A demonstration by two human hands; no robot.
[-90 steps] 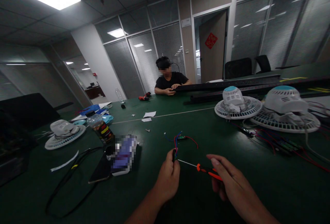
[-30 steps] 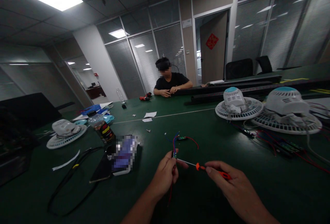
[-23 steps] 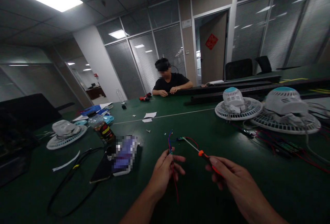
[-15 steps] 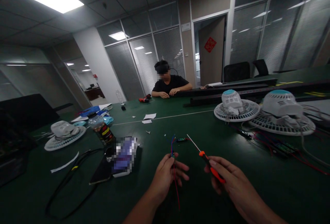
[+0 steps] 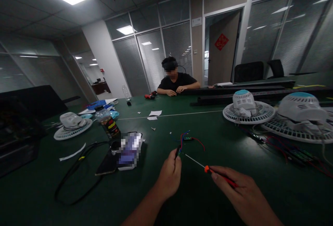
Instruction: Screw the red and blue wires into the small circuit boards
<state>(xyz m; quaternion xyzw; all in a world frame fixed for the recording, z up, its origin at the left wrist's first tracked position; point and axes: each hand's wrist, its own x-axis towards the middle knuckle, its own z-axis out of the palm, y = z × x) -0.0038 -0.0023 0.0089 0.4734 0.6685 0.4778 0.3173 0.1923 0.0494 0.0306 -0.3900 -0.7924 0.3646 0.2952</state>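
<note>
Right hand (image 5: 238,188) closed on screwdriver (image 5: 207,169); left hand (image 5: 169,174) pinching wired board (image 5: 178,151).
Risk: loose pinch might let screwdriver skid into wires (image 5: 181,140).

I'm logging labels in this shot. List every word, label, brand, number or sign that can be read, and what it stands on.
No text reads clearly enough to quote.
Bottle label: yellow marks, too blurred.
Red diamond on the door: too blurred.
Plate beside the door: too small.
Purple-and-white item: pixelated.
Screwdriver in the right hand: none legible.
Dark piece with wires in the left hand: none legible.
</note>
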